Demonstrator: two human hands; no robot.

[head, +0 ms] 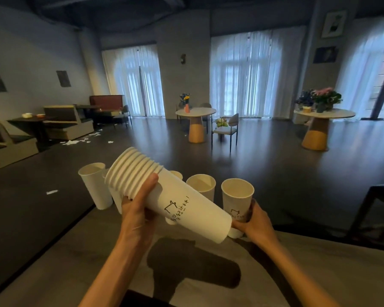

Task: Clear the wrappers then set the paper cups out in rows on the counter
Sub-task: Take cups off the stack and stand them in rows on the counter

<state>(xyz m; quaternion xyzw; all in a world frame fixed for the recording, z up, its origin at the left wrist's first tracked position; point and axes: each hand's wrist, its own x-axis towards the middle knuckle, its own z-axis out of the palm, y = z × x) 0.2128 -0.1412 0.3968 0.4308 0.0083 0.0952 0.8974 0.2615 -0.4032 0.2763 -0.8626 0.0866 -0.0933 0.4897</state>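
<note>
Five cups (237,199) standing (stack (164,191) tilted), two hands

The counter (297,269) was a pale, matte surface with a dark front edge, and a broad shadow lay across its middle. White paper cups stood upright on it in a row along its far edge: a tall one at the far left (95,188), another just beside it, largely hidden, one whose rim only just showed (177,173), a fourth (202,187), and a printed one at the right end (237,199).
</note>
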